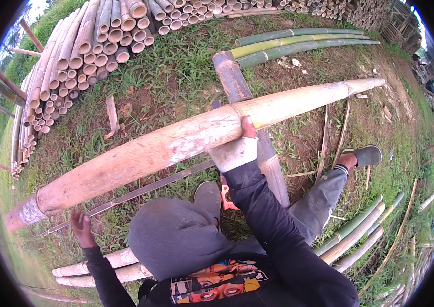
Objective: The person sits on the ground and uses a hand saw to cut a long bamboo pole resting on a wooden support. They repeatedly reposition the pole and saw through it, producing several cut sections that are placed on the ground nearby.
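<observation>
A long, pale, mud-streaked bamboo pole (176, 146) spans the grassy yard, tapering rightward, its thick end over the left hand (80, 225), which hangs open, fingers spread, just below. The gloved right hand (236, 148) grasps its middle from beneath; the palm is hidden. Stacked bamboo culms (84, 46) lie beyond.

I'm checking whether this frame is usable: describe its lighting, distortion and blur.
Head view: soft, even daylight with no hard shadows; strong fisheye bending, so the pale bamboo pole curves and a black rim frames the picture; sky at the upper left edge is washed out; the right hand and grass look sharp.
</observation>
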Demonstrator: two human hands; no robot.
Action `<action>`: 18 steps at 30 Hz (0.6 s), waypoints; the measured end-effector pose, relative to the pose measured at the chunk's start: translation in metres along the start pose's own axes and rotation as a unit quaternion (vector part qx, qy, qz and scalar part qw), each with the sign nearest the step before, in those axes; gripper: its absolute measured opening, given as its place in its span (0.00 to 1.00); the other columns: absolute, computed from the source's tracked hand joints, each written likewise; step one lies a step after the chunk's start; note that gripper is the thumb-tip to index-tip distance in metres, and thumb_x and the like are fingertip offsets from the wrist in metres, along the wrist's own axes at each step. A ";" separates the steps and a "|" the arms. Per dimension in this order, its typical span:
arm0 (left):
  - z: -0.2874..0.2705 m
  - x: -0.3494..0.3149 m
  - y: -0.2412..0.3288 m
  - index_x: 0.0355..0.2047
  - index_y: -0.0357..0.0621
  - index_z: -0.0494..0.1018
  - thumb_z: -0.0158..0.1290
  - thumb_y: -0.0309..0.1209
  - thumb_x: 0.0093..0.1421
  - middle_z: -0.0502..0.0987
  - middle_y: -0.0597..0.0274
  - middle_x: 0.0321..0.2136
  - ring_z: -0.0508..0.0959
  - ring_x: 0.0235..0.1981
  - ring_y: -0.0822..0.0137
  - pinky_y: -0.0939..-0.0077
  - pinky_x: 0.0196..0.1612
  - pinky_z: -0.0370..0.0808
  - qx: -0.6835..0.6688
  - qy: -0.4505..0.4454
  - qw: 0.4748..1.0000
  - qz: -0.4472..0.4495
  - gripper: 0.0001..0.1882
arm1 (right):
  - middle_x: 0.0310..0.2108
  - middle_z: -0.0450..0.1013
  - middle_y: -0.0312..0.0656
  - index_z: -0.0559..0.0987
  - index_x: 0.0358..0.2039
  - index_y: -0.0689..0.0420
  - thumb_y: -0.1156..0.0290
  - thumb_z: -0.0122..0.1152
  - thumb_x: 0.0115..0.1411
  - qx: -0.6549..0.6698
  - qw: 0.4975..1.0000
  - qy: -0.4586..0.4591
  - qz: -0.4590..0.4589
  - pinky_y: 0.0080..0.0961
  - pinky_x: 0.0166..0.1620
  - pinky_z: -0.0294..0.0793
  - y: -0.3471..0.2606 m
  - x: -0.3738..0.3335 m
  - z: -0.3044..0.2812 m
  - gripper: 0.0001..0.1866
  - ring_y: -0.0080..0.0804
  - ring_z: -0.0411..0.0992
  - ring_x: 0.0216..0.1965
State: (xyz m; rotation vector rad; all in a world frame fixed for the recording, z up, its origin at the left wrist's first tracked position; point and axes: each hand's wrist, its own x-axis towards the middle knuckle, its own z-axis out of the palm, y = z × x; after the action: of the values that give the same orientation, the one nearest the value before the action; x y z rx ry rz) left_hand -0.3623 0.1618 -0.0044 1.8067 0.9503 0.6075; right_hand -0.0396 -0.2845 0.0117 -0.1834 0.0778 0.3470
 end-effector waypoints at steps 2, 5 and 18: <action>0.117 -0.048 -0.007 0.77 0.50 0.52 0.72 0.57 0.54 0.67 0.49 0.68 0.70 0.68 0.48 0.53 0.64 0.73 -0.235 -0.334 0.913 -0.016 0.59 | 0.63 0.69 0.46 0.69 0.67 0.49 0.42 0.70 0.60 -0.029 0.993 0.026 0.114 0.58 0.67 0.65 0.055 -0.020 0.009 0.41 0.45 0.69 0.63; 0.214 -0.025 0.026 0.73 0.49 0.58 0.68 0.62 0.55 0.70 0.52 0.66 0.72 0.66 0.49 0.46 0.66 0.71 -0.556 -0.248 0.793 -0.014 0.55 | 0.64 0.70 0.44 0.69 0.68 0.48 0.42 0.73 0.59 -0.133 0.942 0.026 0.308 0.59 0.65 0.66 0.107 -0.031 0.015 0.43 0.40 0.69 0.65; 0.112 0.168 0.006 0.64 0.54 0.70 0.63 0.64 0.56 0.75 0.55 0.61 0.76 0.60 0.50 0.41 0.62 0.74 -0.451 0.095 0.857 -0.230 0.43 | 0.50 0.81 0.52 0.76 0.63 0.63 0.57 0.75 0.61 -0.682 0.682 0.036 0.262 0.36 0.58 0.78 -0.076 -0.153 -0.136 0.35 0.39 0.80 0.53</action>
State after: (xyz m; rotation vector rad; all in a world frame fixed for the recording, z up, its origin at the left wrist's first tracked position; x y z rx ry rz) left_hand -0.1805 0.2397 -0.0461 0.6578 0.9521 0.7570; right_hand -0.1628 -0.4313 -0.0931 -1.7123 -0.0754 0.9362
